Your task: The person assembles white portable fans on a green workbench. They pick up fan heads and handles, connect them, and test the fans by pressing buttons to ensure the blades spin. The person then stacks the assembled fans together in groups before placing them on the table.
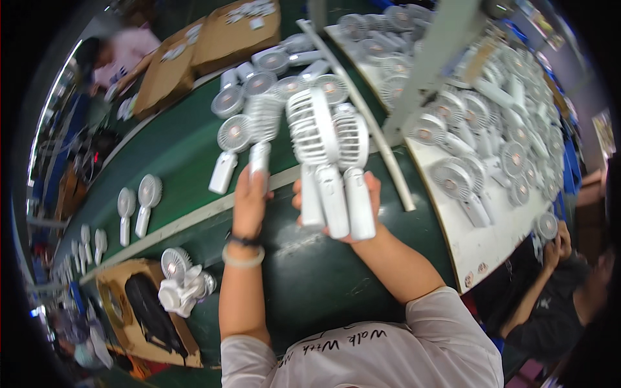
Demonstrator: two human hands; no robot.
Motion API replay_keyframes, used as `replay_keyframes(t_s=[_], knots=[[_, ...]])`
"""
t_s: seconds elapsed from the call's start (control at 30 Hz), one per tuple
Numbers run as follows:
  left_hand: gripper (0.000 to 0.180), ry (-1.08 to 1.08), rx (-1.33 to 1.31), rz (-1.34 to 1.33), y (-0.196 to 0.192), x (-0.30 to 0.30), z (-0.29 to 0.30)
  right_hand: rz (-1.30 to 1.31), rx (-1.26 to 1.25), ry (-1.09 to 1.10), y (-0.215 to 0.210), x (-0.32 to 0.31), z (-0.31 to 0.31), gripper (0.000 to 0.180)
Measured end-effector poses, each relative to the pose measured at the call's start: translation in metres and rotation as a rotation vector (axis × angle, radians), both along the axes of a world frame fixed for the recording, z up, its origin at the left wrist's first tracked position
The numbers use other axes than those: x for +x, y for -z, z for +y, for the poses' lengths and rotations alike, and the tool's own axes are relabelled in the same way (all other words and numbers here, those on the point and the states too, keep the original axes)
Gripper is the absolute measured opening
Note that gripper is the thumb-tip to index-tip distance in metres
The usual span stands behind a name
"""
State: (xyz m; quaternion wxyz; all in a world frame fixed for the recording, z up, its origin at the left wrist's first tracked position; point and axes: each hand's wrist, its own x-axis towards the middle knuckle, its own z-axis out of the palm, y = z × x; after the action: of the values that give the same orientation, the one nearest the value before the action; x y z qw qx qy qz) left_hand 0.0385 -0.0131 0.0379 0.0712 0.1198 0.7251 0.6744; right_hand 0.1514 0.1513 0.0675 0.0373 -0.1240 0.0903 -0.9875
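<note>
Right hand [362, 213], mostly hidden, grips perhaps three fans [330, 155].

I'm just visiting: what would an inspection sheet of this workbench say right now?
Surface: dark green belt with a pale stripe.
Job's things: three white handheld fans bunched in the right hand; one white fan in the left hand.
Clutter: loose fans on the belt, cardboard boxes, a heaped white table.
Grippers: both hands closed on fan handles.
Cables: nothing seen.
Surroundings: a co-worker at the right.
</note>
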Motion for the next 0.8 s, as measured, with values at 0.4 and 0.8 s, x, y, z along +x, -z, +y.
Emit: replay_keyframes(t_s=[0.4,0.8], knots=[[0.051,0.717,0.427,-0.452,-0.070,0.184,0.046,-0.483,0.890,0.616,-0.030,0.150,0.024,0.073],[0.034,0.398,0.740,-0.338,-0.037,0.200,0.086,-0.907,0.577,1.109,-0.021,0.237,0.080,0.054]])
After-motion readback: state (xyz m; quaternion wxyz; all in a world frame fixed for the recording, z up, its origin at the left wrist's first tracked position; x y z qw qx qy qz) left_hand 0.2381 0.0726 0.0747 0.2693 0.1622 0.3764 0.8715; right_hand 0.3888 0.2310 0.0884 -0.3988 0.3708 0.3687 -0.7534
